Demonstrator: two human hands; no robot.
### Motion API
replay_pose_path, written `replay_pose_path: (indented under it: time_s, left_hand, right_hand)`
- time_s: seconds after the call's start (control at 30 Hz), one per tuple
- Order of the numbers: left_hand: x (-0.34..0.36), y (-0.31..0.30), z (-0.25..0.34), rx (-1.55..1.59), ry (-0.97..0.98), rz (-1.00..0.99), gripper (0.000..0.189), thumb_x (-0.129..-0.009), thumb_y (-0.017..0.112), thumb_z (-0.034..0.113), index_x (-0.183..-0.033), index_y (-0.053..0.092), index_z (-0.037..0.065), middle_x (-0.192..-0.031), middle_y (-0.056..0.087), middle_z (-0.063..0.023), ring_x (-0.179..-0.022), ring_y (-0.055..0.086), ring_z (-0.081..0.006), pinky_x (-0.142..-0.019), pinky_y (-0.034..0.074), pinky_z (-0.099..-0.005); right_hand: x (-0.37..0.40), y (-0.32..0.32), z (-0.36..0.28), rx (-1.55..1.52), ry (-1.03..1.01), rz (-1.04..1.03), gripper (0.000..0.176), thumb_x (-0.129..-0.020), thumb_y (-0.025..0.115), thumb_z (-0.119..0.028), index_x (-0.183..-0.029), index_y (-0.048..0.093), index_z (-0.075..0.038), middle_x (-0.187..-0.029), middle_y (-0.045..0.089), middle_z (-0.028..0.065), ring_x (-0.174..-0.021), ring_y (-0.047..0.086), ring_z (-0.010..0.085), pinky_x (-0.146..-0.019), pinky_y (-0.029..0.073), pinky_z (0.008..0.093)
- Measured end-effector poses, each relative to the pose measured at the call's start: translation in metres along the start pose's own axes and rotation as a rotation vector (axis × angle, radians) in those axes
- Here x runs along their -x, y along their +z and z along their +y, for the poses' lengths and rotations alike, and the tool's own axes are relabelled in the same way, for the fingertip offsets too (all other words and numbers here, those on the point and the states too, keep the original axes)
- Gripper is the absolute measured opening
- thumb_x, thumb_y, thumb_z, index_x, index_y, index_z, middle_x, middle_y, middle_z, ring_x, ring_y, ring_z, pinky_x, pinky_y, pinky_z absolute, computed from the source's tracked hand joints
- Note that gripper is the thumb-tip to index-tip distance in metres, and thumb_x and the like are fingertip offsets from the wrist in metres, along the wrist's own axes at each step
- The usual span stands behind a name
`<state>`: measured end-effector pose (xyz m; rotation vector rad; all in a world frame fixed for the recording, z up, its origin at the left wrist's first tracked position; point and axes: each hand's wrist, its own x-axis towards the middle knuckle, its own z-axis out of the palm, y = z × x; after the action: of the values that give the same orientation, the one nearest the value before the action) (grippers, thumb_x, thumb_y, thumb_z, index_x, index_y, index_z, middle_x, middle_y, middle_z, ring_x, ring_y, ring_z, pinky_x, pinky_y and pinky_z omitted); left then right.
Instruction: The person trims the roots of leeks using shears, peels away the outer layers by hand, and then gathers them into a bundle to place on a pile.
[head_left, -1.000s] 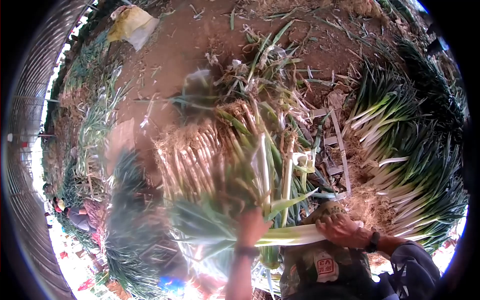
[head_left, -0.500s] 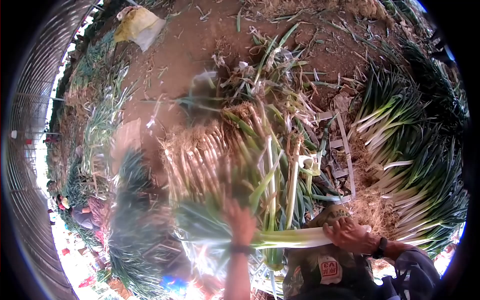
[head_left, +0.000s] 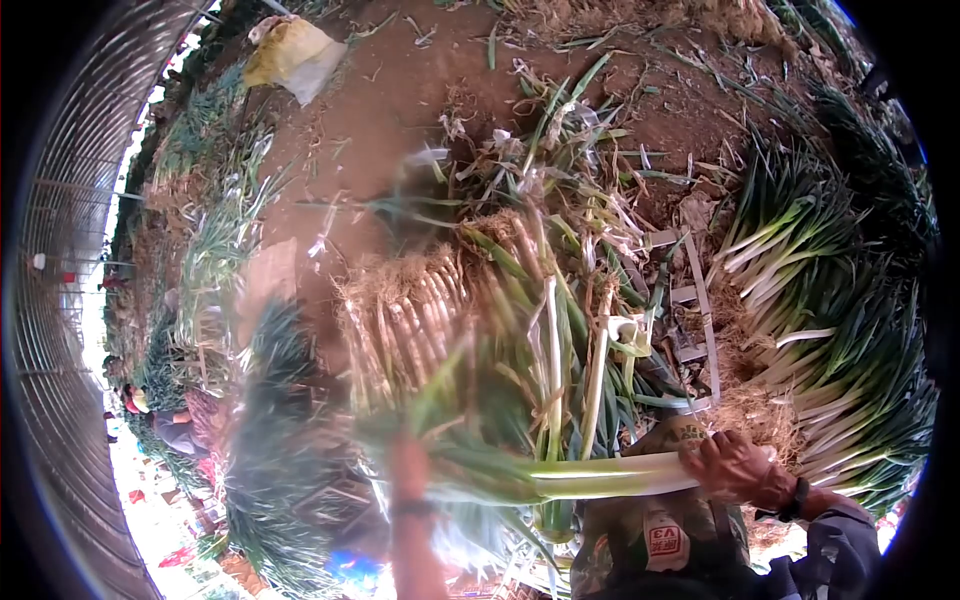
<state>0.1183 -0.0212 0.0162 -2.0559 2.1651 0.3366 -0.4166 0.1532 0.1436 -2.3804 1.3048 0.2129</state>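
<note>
My right hand (head_left: 735, 470) is closed around the white root end of a leek (head_left: 615, 478), which lies sideways in front of my lap. The leek's green leaves run left and blur near my left hand (head_left: 408, 465). That hand is smeared by motion, so its fingers and anything in them do not show. A blurred green leaf strip (head_left: 445, 375) stands just above it. Beyond my hands lies a row of untrimmed leeks (head_left: 410, 315) with brown roots pointing away from me.
Leeks with clean white stalks (head_left: 800, 425) are piled at the right. Peeled leaf scraps (head_left: 540, 150) litter the brown ground (head_left: 370, 130). A yellow and white sack (head_left: 295, 60) lies at the far left. Another person (head_left: 175, 430) is at the left edge, and a blurred leek-leaf heap (head_left: 270, 460) stands nearer.
My left hand has moved left, away from the leek's stalk, and blurs more. My right hand keeps its hold on the leek. The whole view has shifted slightly.
</note>
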Motion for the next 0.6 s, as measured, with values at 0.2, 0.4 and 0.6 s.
replay_pose_path:
  time_s: [0.2, 0.4, 0.6]
  left_hand:
    - [-0.036, -0.094, -0.129, -0.081, -0.393, 0.256, 0.031, -0.091, 0.06, 0.005, -0.122, 0.058, 0.0, -0.091, 0.066, -0.0241, -0.079, 0.066, -0.0353, -0.07, 0.052, -0.0468]
    - [-0.051, -0.245, -0.169, -0.371, -0.317, 0.734, 0.038, -0.094, 0.058, 0.007, -0.13, 0.056, -0.004, -0.1, 0.071, -0.0255, -0.087, 0.071, -0.0346, -0.079, 0.055, -0.0468]
    - [-0.108, -0.261, -0.162, -0.121, -0.197, 0.739, 0.068, -0.088, 0.075, 0.021, -0.14, 0.046, -0.011, -0.131, 0.06, -0.0289, -0.119, 0.059, -0.0328, -0.101, 0.044, -0.0397]
  right_hand:
    - [0.021, 0.007, 0.014, -0.012, 0.102, 0.008, 0.051, -0.078, 0.072, -0.022, -0.12, 0.056, 0.003, -0.078, 0.058, 0.0109, -0.071, 0.062, 0.0262, -0.064, 0.053, 0.0398]
    - [0.03, 0.012, 0.017, -0.148, 0.143, -0.066, 0.051, -0.086, 0.064, -0.021, -0.129, 0.051, 0.004, -0.083, 0.056, 0.0131, -0.068, 0.061, 0.0259, -0.062, 0.049, 0.0408]
    - [0.035, 0.027, 0.013, -0.134, 0.158, -0.095, 0.054, -0.085, 0.06, -0.021, -0.13, 0.049, 0.006, -0.089, 0.057, 0.0154, -0.072, 0.062, 0.0268, -0.064, 0.049, 0.0403]
